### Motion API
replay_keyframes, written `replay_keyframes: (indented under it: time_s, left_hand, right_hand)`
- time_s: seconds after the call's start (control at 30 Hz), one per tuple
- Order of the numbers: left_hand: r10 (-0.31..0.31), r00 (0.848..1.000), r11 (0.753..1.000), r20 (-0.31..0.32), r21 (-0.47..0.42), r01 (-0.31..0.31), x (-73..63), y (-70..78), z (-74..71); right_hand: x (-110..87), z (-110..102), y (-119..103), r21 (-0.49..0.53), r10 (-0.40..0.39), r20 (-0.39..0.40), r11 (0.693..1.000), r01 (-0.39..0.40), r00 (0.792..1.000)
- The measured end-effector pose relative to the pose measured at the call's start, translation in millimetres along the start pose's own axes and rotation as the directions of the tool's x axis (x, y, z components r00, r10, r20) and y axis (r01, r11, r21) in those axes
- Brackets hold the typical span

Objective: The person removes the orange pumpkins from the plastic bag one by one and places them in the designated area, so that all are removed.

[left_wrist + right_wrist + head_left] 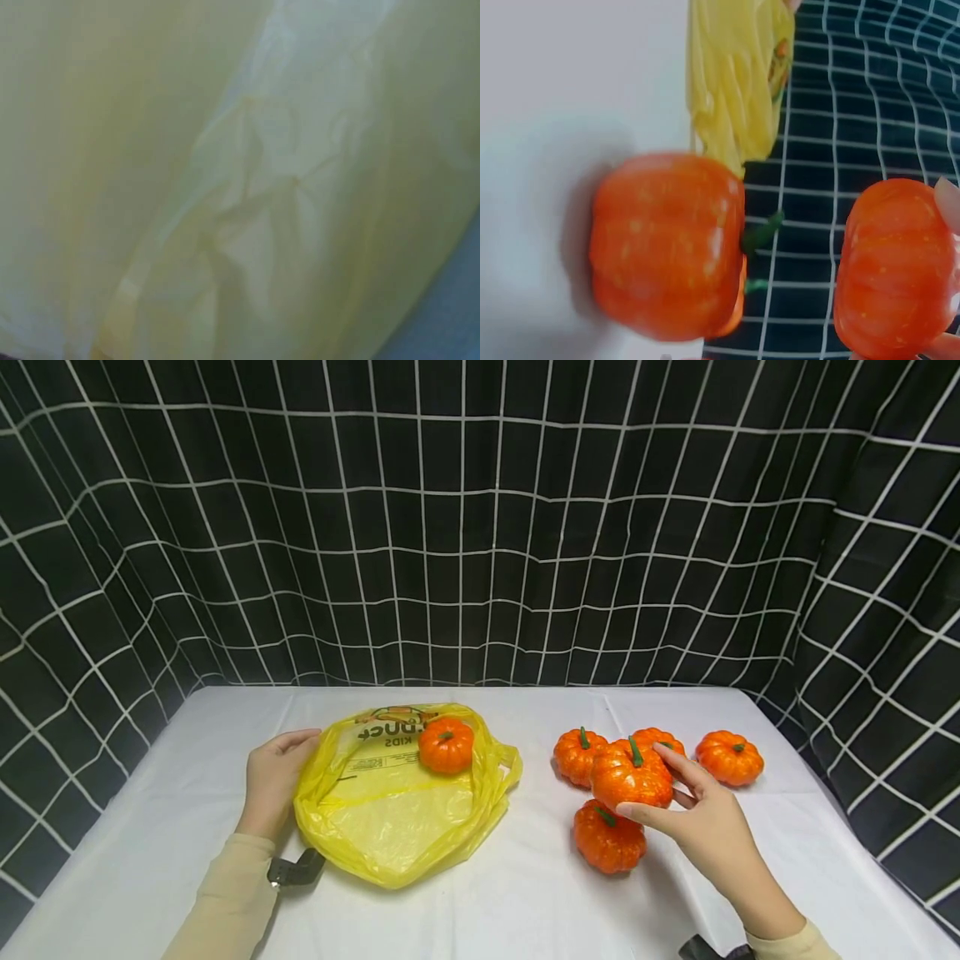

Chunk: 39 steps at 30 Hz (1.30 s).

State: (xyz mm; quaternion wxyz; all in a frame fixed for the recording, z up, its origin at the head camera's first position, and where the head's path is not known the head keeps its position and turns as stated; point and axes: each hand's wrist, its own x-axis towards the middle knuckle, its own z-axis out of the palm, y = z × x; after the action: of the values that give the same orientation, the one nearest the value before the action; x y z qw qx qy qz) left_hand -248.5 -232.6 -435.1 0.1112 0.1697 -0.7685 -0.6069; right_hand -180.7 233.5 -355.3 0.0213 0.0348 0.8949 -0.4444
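Note:
A small orange pumpkin (632,775) with a green stem is pinched between the thumb and fingers of my right hand (708,818). In the right wrist view this held pumpkin (894,270) is clear of the white cloth. Below it lies another pumpkin (609,839), and others sit just behind. On the left, a yellow plastic bag (397,831) lies with its mouth wide, printed inside, with one pumpkin (446,745) in it. My left hand (279,777) is at the bag's left side, most of its fingers hidden behind the plastic. Yellow plastic (247,195) fills the left wrist view.
A pumpkin (580,757) and a partly covered pumpkin (658,741) sit behind the held one. Farther right lies another pumpkin (729,757). A white cloth (510,893) covers the table, and a black curtain with white grid lines (465,527) surrounds the back and sides.

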Motion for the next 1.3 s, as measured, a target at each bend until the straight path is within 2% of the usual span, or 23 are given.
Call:
replay_keyframes:
  time_s: [0.5,0.93,1.3]
  left_hand:
    - [-0.008,1.0,1.0,0.003,0.001,0.008,-1.7,1.9,-0.5]
    - [-0.012,1.0,1.0,0.006,-0.014,0.012,-0.4,2.1,-2.4]
    - [-0.011,1.0,0.999,0.011,-0.034,0.011,-1.9,2.3,-3.0]
  right_hand:
    - [-1.9,-28,39,-0.067,0.077,-0.071,0.994,-0.082,0.994]
    - [7.7,-38,71,-0.09,0.175,-0.07,0.979,-0.181,0.982]
    - [16.7,-42,94,-0.132,0.224,-0.037,0.965,-0.227,0.974]
